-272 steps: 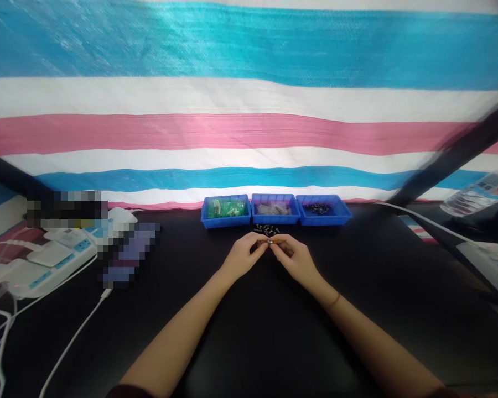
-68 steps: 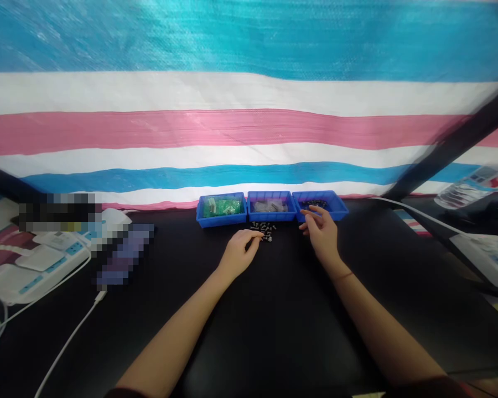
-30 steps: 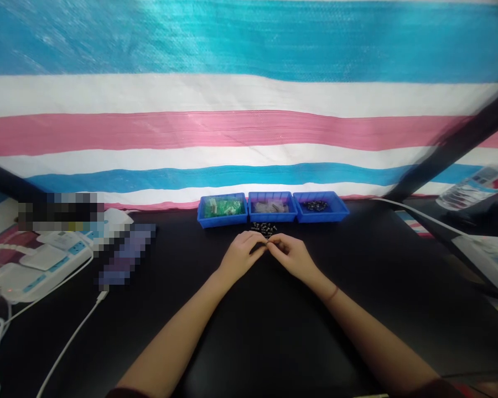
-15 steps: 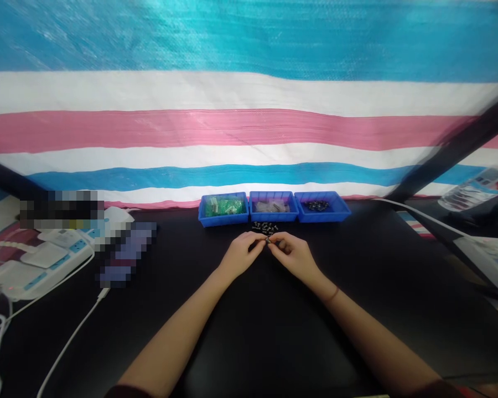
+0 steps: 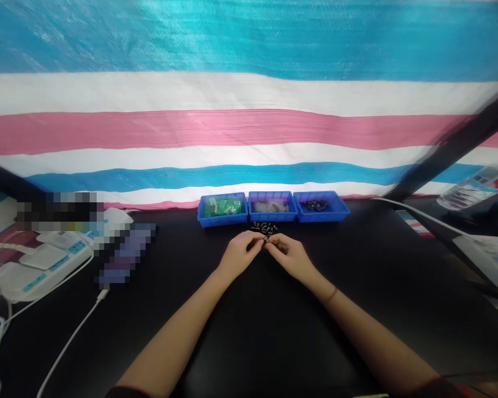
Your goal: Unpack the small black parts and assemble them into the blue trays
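Note:
My left hand [image 5: 241,251] and my right hand [image 5: 291,254] meet at the fingertips over the black table. Between them they pinch a small metallic part [image 5: 266,240], too small to name exactly. Just beyond the fingers lies a loose pile of small dark and silvery parts [image 5: 263,226]. Behind the pile stand three blue bins in a row. Green material and pale pieces fill the left bin [image 5: 222,224]. Clear plastic bags with small pieces lie in the middle bin [image 5: 274,217], and small dark parts in the right bin [image 5: 336,213].
To the left are white power strips [image 5: 45,271] with plugs, and a blurred-out phone-like object [image 5: 126,254] on a white cable [image 5: 70,337]. A white power strip [image 5: 487,257] and a plastic bottle [image 5: 467,188] stand at the right. A striped sheet [image 5: 249,130] hangs behind the table.
Both hands stay almost in place, fingertips together. The small part between them shows a little more and seems slightly turned. The bins and the pile look unchanged.

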Available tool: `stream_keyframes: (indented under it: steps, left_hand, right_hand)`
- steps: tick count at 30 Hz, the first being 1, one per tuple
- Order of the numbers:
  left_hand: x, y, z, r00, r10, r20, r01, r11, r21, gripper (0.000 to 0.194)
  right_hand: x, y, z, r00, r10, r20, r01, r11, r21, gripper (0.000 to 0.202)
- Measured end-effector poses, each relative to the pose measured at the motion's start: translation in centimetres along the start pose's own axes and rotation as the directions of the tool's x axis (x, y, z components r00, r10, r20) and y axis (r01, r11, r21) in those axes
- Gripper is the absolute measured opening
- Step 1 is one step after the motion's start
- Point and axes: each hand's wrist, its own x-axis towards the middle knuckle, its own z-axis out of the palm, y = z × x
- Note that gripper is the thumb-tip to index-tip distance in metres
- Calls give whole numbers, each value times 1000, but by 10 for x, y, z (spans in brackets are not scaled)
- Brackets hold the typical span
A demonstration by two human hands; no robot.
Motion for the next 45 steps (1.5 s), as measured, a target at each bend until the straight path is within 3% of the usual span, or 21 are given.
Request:
stream_keyframes:
  steps: [8,17,29,33,39,45]
  left_hand:
    - [0,1,0,1000,7,7,-7,1000,3,14]
    - [0,5,-2,1000,22,18,-22,999,-48,16]
    - [0,2,0,991,-111,75,118,988,-96,20]
    - [0,3,0,995,-87,56,90,994,-69,14]
    - [0,4,-1,998,-63,29,65,996,-67,11]
    - [-1,6,0,999,-50,-3,50,994,-97,14]
  right_hand:
    - [-1,0,0,999,43,28,-43,999,11,18]
    - [0,5,2,1000,3,-10,-3,999,41,15]
    - [0,1,-1,991,-132,-29,125,978,-168,21]
    - [0,2,-1,992,-107,-63,92,974,-209,17]
    - [-2,-1,-1,987,-158,-22,149,963,-226,23]
    - [-2,1,-2,994,-106,-32,99,981,-165,24]
